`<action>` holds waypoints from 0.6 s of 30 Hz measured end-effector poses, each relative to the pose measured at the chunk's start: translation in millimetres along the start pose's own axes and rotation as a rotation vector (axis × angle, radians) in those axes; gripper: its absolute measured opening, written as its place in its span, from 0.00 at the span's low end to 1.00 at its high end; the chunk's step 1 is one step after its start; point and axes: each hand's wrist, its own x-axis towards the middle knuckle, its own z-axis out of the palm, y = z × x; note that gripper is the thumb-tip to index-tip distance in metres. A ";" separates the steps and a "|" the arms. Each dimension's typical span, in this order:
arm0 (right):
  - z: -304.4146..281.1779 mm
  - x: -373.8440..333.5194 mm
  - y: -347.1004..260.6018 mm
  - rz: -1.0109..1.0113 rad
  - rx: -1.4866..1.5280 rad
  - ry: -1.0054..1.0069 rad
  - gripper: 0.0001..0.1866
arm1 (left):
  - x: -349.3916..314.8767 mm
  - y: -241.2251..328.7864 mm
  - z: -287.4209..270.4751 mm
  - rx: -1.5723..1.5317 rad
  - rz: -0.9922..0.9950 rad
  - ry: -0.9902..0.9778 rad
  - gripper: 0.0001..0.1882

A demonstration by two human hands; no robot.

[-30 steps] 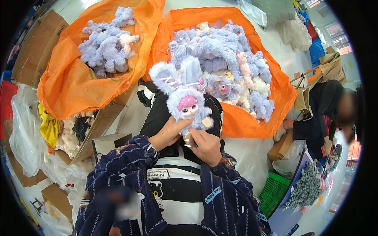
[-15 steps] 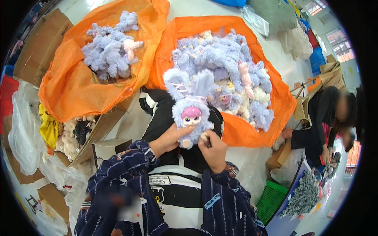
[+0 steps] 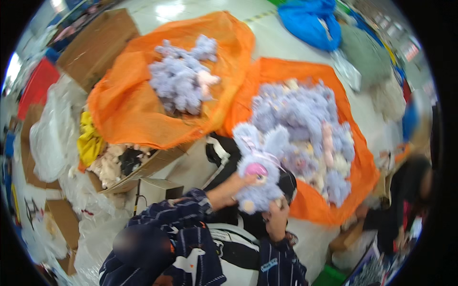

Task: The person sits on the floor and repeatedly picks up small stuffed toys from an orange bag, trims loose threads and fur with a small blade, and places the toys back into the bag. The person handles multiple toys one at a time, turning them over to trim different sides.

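Long-eared lilac plush toy [image 3: 263, 188] sits upright above the lap, near side of right orange sack [image 3: 312, 208]; left hand [image 3: 234, 188] clasps its left side; right hand's grip [image 3: 276, 212] pinches its lower right.

My view has swung: the left orange sack [image 3: 112, 107] and right orange sack [image 3: 365, 193] now sit lower and farther right than a second ago, and motion blur smears the scene. The blue bag [image 3: 312, 24], at most a sliver before, shows in full at the top. I have lost most of the green crate [image 3: 329, 277] off the lower edge. My left hand's [image 3: 227, 192] thumb now overlaps the face of the rabbit-eared plush doll [image 3: 261, 194]; my right hand [image 3: 276, 221] has gone from its foot's pale sole to its lower right side.
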 end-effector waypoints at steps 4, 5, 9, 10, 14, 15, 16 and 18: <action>-2.4 2.1 -8.3 -0.193 -0.425 -0.283 0.15 | -2.7 49.8 -23.3 0.640 0.258 0.030 0.30; -8.0 3.1 -16.2 -0.237 -0.511 -0.223 0.13 | -1.2 69.3 -28.6 0.614 0.340 0.125 0.32; -33.5 35.0 -49.9 -0.399 -0.519 0.065 0.07 | -10.3 142.8 -55.9 -0.490 0.720 0.090 0.25; -47.3 50.9 -55.8 -0.407 -0.537 0.141 0.08 | -2.3 146.6 -74.0 -0.637 0.826 0.040 0.22; -125.3 142.8 -44.0 -0.574 -0.791 0.311 0.12 | 21.5 85.6 -27.5 -0.452 0.484 -0.138 0.14; -140.3 164.5 -36.6 -0.592 -0.860 0.341 0.13 | 26.5 65.5 -12.2 -0.170 0.451 -0.095 0.10; -152.6 182.3 -33.0 -0.608 -0.930 0.373 0.15 | 31.5 46.5 4.0 0.111 0.411 -0.056 0.07; -152.2 218.8 -24.5 -0.561 -0.926 0.360 0.18 | 36.1 10.6 13.9 0.652 0.366 0.026 0.03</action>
